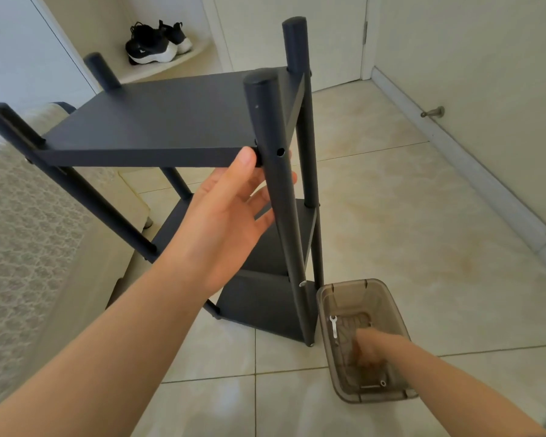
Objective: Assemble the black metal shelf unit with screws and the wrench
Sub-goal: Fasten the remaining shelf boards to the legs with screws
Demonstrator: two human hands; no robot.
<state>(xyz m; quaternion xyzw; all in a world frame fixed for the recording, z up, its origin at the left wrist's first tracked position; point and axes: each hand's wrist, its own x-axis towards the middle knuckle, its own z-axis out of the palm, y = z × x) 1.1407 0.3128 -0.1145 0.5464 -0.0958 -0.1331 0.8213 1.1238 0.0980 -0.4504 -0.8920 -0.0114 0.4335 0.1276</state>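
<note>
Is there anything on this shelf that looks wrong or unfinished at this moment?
Yes. The front post has an empty screw hole beside the top shelf board, while a silver screw already sits in the same post lower down. That joint looks not yet fastened. Nothing looks spilled or damaged.

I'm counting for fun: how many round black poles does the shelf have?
4: the front left pole, back left pole, back right pole, and front right pole by the left hand.
</note>
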